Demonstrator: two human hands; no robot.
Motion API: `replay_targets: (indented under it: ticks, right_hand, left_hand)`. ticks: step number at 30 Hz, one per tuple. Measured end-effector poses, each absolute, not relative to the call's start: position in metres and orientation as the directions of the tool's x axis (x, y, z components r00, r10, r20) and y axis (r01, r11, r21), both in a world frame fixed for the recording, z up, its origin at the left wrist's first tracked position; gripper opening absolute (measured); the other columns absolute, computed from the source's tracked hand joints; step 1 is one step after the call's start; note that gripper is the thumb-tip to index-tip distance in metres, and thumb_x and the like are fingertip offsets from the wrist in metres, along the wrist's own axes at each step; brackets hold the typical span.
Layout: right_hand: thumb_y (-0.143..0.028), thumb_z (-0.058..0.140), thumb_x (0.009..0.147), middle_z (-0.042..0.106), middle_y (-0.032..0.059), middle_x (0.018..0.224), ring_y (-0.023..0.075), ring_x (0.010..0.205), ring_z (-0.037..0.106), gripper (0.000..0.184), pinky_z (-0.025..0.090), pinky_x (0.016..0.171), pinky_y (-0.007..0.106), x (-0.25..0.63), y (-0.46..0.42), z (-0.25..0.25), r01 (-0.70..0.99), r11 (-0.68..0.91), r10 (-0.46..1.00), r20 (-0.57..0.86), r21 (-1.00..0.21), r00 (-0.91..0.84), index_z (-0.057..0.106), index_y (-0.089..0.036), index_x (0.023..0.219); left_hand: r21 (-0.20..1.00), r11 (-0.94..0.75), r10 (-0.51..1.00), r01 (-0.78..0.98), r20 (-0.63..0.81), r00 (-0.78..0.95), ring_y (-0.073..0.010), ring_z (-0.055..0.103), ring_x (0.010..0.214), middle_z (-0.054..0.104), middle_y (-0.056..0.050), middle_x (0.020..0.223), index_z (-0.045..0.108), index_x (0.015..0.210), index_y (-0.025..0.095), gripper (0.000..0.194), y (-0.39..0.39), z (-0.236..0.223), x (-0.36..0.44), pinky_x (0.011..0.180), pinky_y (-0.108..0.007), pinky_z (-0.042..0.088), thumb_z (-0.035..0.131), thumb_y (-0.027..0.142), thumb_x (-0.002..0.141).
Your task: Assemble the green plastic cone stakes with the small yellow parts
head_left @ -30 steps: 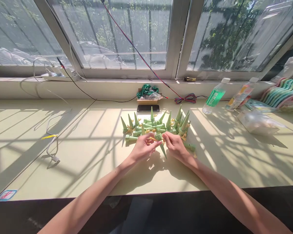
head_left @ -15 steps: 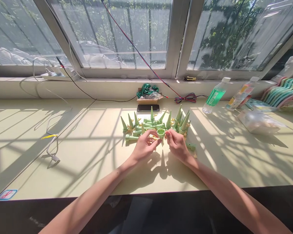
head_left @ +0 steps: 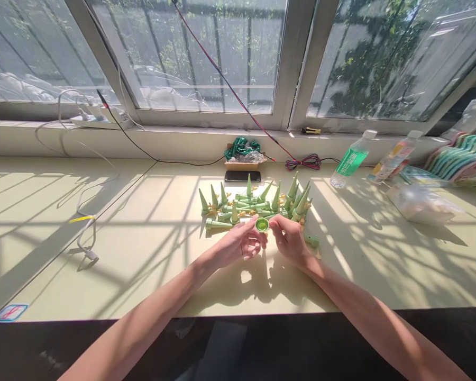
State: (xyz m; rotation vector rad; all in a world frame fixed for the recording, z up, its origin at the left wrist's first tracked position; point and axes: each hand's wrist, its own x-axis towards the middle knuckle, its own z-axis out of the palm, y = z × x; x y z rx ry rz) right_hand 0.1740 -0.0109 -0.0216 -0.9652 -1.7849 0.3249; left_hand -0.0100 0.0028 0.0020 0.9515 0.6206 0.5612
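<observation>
Between my hands is a green plastic cone piece [head_left: 262, 225], its round hollow end turned up toward me. My left hand [head_left: 244, 242] grips it from the left, thumb and forefinger at the rim and the other fingers curled below. My right hand [head_left: 289, 237] is closed in a pinch against the right side of the rim; anything else between those fingertips is too small to tell. Just beyond, several similar green cones [head_left: 249, 186] stand or lie in a cluster, with small yellowish parts among them. One green piece [head_left: 311, 241] lies right of my right hand.
Behind the cones lie a black phone [head_left: 243, 176] and a small box [head_left: 244, 159] with green material. Coiled cable [head_left: 303, 161], a green-labelled bottle [head_left: 353, 159], a second bottle [head_left: 394, 159] and a plastic bag [head_left: 420, 203] are to the right. A white cable [head_left: 89, 238] lies left.
The green cone piece has tipped so its open end faces me more directly. My left hand has turned, its thumb side rising to the rim. My right hand stays nearly in place.
</observation>
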Motion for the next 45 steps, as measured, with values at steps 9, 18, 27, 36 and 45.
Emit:
replay_targets:
  ticks: [9, 18, 27, 36, 45]
  right_hand:
    - [-0.046, 0.033, 0.106, 0.037, -0.004, 0.058, 0.0104, 0.049, 0.029, 0.046, 0.026, 0.049, 0.026, 0.1732, -0.0095, -0.0243, 0.485, 0.631, 0.741, 0.655, -0.606, -0.145, 0.034, -0.022, 0.067]
    - [-0.048, 0.029, 0.106, 0.036, -0.0042, 0.057, 0.011, 0.048, 0.029, 0.045, 0.026, 0.049, 0.026, 0.1737, -0.0099, -0.022, 0.51, 0.608, 0.761, 0.629, -0.608, -0.159, 0.032, -0.023, 0.068]
    - [-0.043, 0.032, 0.106, 0.036, -0.0042, 0.057, 0.011, 0.048, 0.029, 0.043, 0.025, 0.049, 0.027, 0.1738, -0.009, -0.0236, 0.512, 0.612, 0.76, 0.628, -0.603, -0.169, 0.031, -0.023, 0.069]
    - [-0.046, 0.033, 0.106, 0.038, -0.0042, 0.057, 0.0103, 0.048, 0.029, 0.044, 0.024, 0.049, 0.026, 0.1761, -0.0067, -0.021, 0.499, 0.625, 0.755, 0.628, -0.6, -0.19, 0.032, -0.022, 0.068]
    - [-0.039, 0.036, 0.105, 0.044, -0.0034, 0.06, 0.0119, 0.051, 0.036, 0.037, 0.03, 0.051, 0.026, 0.1772, -0.0053, -0.0152, 0.446, 0.596, 0.797, 0.561, -0.668, -0.225, 0.037, -0.023, 0.072]
  left_hand:
    - [0.96, 0.254, 0.752, -0.116, -0.121, 0.648, -0.0077, 0.049, 0.048, 0.063, -0.004, 0.067, 0.062, 0.082, 0.012, 0.049, 0.0018, 0.0033, -0.0112, 0.048, -0.021, 0.038, 0.068, 0.06, 0.084]
    - [0.961, -0.245, 0.825, 0.124, 0.14, 0.548, -0.0097, 0.054, 0.053, 0.064, -0.004, 0.08, 0.067, 0.11, 0.015, 0.038, -0.0035, 0.0065, -0.0113, 0.05, -0.023, 0.047, 0.065, 0.047, 0.09]
    - [0.85, -0.471, 0.815, 0.238, 0.316, 0.485, -0.0137, 0.063, 0.074, 0.063, -0.011, 0.112, 0.068, 0.11, 0.015, 0.032, -0.0047, 0.002, -0.0114, 0.061, -0.023, 0.056, 0.065, 0.04, 0.09]
    - [0.915, -0.365, 0.843, 0.172, 0.247, 0.478, -0.0144, 0.063, 0.071, 0.066, -0.009, 0.101, 0.065, 0.111, 0.016, 0.034, -0.0056, 0.002, -0.0075, 0.057, -0.024, 0.054, 0.067, 0.041, 0.089]
    - [0.998, -0.066, 0.881, -0.023, 0.069, 0.467, -0.0074, 0.047, 0.043, 0.059, 0.002, 0.068, 0.063, 0.096, 0.015, 0.033, 0.0014, 0.0041, -0.0094, 0.046, -0.023, 0.039, 0.072, 0.045, 0.085]
